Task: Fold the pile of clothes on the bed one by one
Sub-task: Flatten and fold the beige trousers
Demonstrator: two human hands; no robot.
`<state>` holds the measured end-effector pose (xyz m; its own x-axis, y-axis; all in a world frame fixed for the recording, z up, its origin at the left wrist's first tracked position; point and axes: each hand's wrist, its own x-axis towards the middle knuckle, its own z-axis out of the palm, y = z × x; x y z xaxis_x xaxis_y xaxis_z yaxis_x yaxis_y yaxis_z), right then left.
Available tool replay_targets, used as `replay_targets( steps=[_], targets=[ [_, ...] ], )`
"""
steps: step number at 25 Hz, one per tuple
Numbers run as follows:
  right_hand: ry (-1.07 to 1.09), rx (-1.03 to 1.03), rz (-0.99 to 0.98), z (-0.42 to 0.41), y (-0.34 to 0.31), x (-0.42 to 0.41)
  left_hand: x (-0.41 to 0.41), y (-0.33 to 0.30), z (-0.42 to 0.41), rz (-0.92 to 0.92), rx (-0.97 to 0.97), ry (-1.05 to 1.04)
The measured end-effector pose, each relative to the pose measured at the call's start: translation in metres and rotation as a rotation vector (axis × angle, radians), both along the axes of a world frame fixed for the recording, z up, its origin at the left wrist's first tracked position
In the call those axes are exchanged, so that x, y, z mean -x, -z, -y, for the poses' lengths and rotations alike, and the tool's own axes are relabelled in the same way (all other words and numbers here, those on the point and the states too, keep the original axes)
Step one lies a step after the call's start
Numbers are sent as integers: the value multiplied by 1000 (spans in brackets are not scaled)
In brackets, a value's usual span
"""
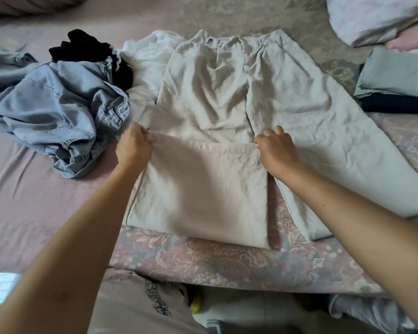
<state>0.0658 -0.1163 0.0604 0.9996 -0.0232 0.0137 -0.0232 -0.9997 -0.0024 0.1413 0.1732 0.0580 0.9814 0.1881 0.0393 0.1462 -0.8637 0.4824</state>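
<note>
A bed (46,201) with a pink floral cover fills the frame. Pale beige trousers (287,112) lie spread across its centre, one leg doubled back toward the waistband. Crumpled denim clothing (58,109) sits at left, beside black (82,44) and white garments (150,59); folded clothes (396,80) stack at right. The left hand (133,147) and right hand (275,148) each pinch a corner of the folded leg's hem.

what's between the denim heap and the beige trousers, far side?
In the head view, a crumpled white garment lies between the denim heap and the beige trousers; its right edge runs under the trousers.
</note>
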Motion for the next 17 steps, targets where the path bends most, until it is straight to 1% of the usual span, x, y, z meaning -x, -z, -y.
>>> replay_targets(
  steps=[2,4,5,6,7,8,9,10,11,12,15,17],
  targets=[
    [5,-26,59,1,1,-5,-4,-2,2,80,3,-10],
    [-14,-37,45,-2,2,-6,0,1,7,98,-104,20],
    [-22,-20,37,-7,4,-4,5,7,11,130,-194,79],
    [-24,2,44,-14,7,1,11,14,15,169,-271,189],
    [-15,-7,62,-24,11,8,19,23,21,172,-319,342],
    [-24,-34,82,-34,17,16,27,30,27,120,-353,493],
    [-38,-58,34,-44,23,26,35,37,32,29,-377,595],
    [-40,-101,-55,-51,30,35,41,45,35,-71,-389,639],
    [-30,-147,-174,-53,38,43,43,52,37,-138,-391,641],
    [-4,-166,-242,-54,45,47,42,55,37,-170,-396,633],
    [38,-138,-257,-55,46,46,37,51,39,-171,-407,640],
    [41,-124,-218,-58,36,53,44,45,31,-93,-389,636]
  ],
)
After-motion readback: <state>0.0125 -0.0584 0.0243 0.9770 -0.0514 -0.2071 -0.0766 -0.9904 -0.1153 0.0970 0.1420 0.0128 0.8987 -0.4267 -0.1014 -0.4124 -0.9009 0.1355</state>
